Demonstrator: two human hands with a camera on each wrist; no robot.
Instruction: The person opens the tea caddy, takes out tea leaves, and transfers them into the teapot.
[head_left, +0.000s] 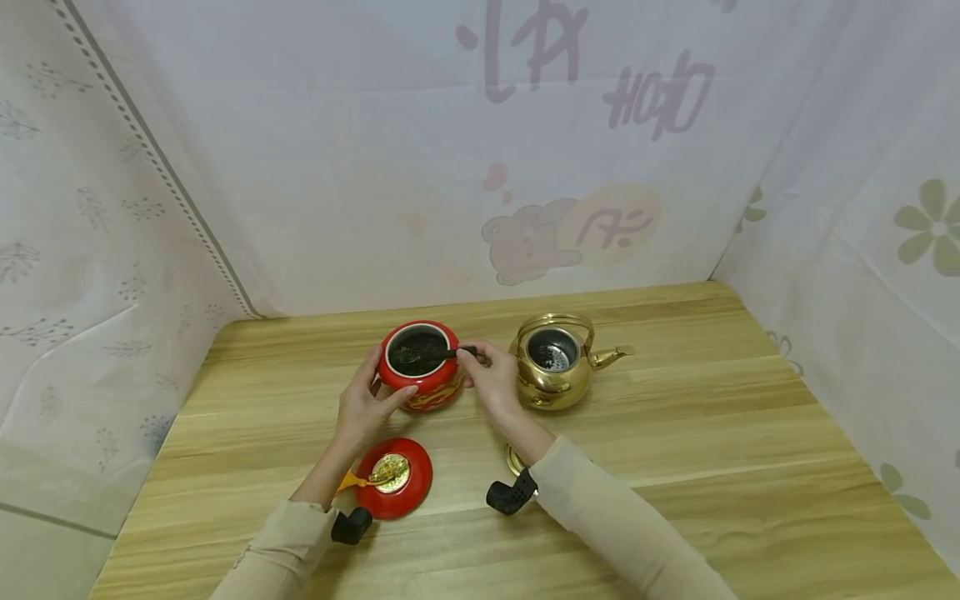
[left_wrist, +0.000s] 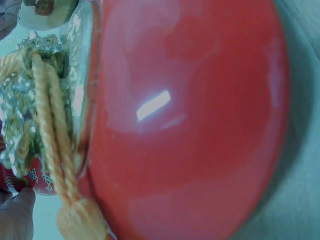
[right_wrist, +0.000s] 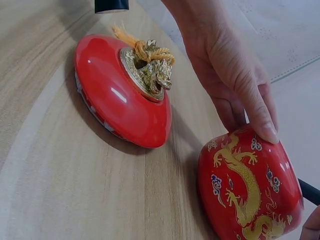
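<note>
A red jar (head_left: 431,398) with a golden dragon stands on the table, its mouth uncovered, dark loose leaves (head_left: 411,343) inside. My left hand (head_left: 366,402) grips the jar, thumb across the front and fingers round the left side. In my right hand (head_left: 491,379), thumb and fingers pinch the black handle (head_left: 450,354) of a spoon-like scoop, whose head lies over the leaves within the mouth. Just right of that hand is a gold teapot (head_left: 555,390), also uncovered; dark bits lie in its metal strainer (head_left: 553,354). The right wrist view shows my left thumb (right_wrist: 265,127) pressing the jar.
The jar's red lid (head_left: 408,496), with a gold knob and orange tassel cord (left_wrist: 47,110), lies in front of the jar, near my left wrist. A gold round lid (head_left: 513,461) is partly hidden under my right forearm. The teapot's spout (head_left: 615,357) points right. Cloth walls surround the table.
</note>
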